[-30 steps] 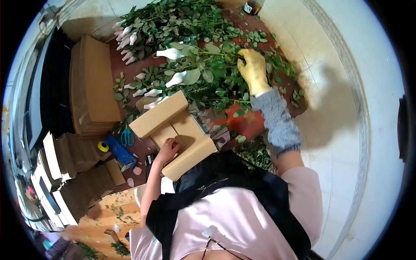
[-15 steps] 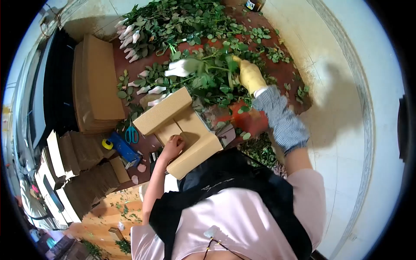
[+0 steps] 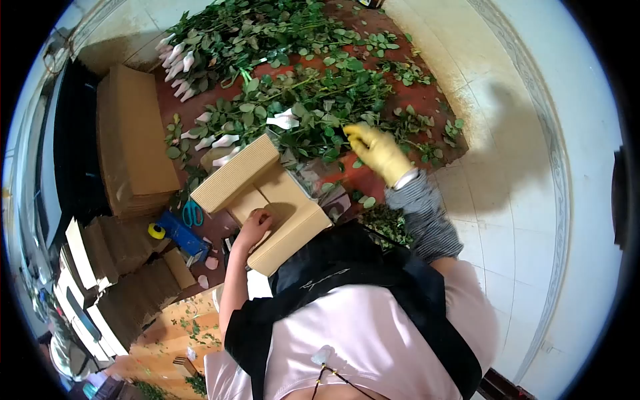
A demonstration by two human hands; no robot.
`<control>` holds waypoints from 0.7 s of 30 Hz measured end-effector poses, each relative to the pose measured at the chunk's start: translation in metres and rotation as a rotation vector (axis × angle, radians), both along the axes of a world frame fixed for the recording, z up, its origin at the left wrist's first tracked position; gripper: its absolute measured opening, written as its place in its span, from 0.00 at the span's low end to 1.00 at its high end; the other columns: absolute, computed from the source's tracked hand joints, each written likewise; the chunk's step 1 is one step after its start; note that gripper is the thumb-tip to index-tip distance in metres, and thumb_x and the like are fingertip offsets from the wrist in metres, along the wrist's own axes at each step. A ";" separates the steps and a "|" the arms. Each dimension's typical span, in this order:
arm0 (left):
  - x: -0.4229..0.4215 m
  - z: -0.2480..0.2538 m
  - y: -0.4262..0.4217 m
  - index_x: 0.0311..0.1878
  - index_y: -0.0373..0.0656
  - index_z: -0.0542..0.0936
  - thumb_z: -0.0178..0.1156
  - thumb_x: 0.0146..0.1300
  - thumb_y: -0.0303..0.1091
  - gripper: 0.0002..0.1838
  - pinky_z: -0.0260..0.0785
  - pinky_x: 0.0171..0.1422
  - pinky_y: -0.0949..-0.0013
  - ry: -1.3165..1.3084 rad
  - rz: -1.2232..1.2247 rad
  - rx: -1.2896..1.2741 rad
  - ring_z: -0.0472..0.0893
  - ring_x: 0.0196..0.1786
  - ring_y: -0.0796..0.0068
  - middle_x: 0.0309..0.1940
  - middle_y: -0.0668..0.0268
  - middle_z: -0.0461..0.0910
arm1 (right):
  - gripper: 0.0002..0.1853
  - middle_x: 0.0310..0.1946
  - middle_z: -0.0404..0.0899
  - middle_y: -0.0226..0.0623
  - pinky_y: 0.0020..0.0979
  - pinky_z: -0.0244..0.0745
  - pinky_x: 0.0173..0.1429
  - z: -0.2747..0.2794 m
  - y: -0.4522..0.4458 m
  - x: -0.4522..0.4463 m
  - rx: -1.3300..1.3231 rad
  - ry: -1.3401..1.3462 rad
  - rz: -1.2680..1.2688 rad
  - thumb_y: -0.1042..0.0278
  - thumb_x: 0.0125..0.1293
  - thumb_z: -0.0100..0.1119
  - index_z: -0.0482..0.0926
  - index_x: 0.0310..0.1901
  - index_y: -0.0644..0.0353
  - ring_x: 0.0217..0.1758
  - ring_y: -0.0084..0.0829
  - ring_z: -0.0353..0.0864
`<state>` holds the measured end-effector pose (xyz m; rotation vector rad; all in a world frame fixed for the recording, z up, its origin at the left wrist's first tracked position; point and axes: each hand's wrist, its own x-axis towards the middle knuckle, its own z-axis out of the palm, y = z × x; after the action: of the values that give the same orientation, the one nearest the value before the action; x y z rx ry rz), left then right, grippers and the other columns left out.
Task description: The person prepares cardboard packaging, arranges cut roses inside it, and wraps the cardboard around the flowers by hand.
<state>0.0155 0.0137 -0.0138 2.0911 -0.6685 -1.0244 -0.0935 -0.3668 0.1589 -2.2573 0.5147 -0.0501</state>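
Note:
My left hand (image 3: 256, 228), bare, rests in the folded corrugated cardboard (image 3: 288, 241) on my lap; its fingers are loosely curled and nothing shows in them. In a yellow glove, my right hand (image 3: 379, 152) hovers at the near right side of the leafy rose stems (image 3: 313, 93). Its fingers are partly bent and apart, with no stem visible between them. Just left of it, a rose head in a white sleeve (image 3: 283, 120) lies over the leaves. More sleeved rose heads (image 3: 217, 141) lie beyond the cardboard.
Another bunch of sleeved roses (image 3: 177, 63) lies at the far left of the red surface (image 3: 443, 107). Cardboard sheets (image 3: 133, 133) stand stacked on the left. Teal scissors (image 3: 193, 213), a blue tool (image 3: 183, 237) and a yellow tape measure (image 3: 156, 231) lie near my left arm. A tiled wall rises right.
My right hand has let go of the sleeved rose, which now lies on the pile, and has drawn back toward me. My left hand stays in the cardboard. The whole view has shifted slightly.

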 end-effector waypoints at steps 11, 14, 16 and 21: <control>-0.003 -0.001 -0.001 0.54 0.36 0.78 0.60 0.70 0.37 0.16 0.73 0.57 0.62 0.001 0.012 0.001 0.80 0.49 0.57 0.52 0.52 0.76 | 0.23 0.57 0.78 0.45 0.50 0.61 0.74 -0.106 -0.043 -0.021 -1.069 0.036 -0.394 0.71 0.62 0.60 0.76 0.60 0.61 0.64 0.45 0.74; -0.004 -0.002 -0.003 0.54 0.37 0.78 0.60 0.70 0.36 0.15 0.73 0.56 0.61 -0.019 0.010 0.013 0.81 0.49 0.57 0.51 0.53 0.76 | 0.22 0.43 0.84 0.39 0.49 0.65 0.70 -0.105 -0.085 -0.004 -0.928 0.139 -0.330 0.67 0.57 0.66 0.80 0.54 0.56 0.53 0.42 0.80; -0.004 -0.004 0.002 0.54 0.38 0.78 0.60 0.69 0.37 0.16 0.74 0.55 0.60 0.007 0.009 -0.025 0.81 0.48 0.56 0.51 0.52 0.76 | 0.15 0.38 0.84 0.41 0.45 0.69 0.66 -0.087 -0.098 0.003 -0.933 0.001 -0.195 0.68 0.54 0.68 0.84 0.45 0.51 0.46 0.44 0.82; -0.006 -0.012 0.004 0.54 0.38 0.79 0.60 0.69 0.38 0.16 0.74 0.56 0.59 -0.098 -0.014 -0.034 0.81 0.48 0.53 0.50 0.51 0.77 | 0.18 0.39 0.85 0.41 0.45 0.72 0.67 0.003 -0.083 0.006 -0.835 -0.395 -0.140 0.79 0.43 0.74 0.84 0.39 0.57 0.49 0.46 0.83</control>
<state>0.0092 0.0179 -0.0259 2.1207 -0.7445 -0.9162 -0.0879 -0.4495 0.1616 -2.8906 0.4846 -0.9113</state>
